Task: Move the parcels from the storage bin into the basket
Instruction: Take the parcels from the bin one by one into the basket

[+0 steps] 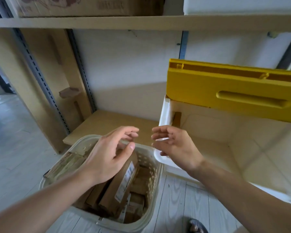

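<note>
A whitish perforated basket [155, 174] stands on the floor below me, filled with several brown cardboard parcels; the topmost long parcel [123, 182] with a white label leans upright in it. My left hand [107, 157] hovers over the basket with relaxed fingers and holds nothing. My right hand [175, 145] hangs open beside it, above the corner of the white storage bin [165, 115]. The bin sits on the low shelf at right, its yellow lid [225, 88] raised. One brown parcel [176, 119] shows inside the bin near its back left corner.
A wooden low shelf board [111, 125] lies behind the basket. The upper shelf [107, 22] carries a cardboard box [74, 5] and a white box. Metal rack uprights stand at left. A sandalled foot [197, 226] rests on the pale plank floor.
</note>
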Demonstrator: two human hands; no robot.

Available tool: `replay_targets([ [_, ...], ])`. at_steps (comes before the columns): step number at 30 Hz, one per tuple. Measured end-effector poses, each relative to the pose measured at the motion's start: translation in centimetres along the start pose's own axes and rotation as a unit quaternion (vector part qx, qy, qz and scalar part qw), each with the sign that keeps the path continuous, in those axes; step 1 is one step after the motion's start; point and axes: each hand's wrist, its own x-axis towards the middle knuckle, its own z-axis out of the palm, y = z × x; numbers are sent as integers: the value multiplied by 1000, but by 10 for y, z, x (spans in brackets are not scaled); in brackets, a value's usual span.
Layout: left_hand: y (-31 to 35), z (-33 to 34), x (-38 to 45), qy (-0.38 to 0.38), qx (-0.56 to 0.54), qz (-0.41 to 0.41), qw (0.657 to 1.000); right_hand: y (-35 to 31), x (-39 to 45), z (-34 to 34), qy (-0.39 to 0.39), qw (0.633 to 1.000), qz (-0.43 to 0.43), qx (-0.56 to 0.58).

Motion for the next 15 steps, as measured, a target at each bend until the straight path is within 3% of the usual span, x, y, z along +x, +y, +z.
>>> replay_targets([
  [8,37,36,29,-20,-68,40,997,7,-24,-54,75,997,3,-25],
  [15,58,85,53,-78,-97,11,992,29,-33,-97,147,987,24,-62],
])
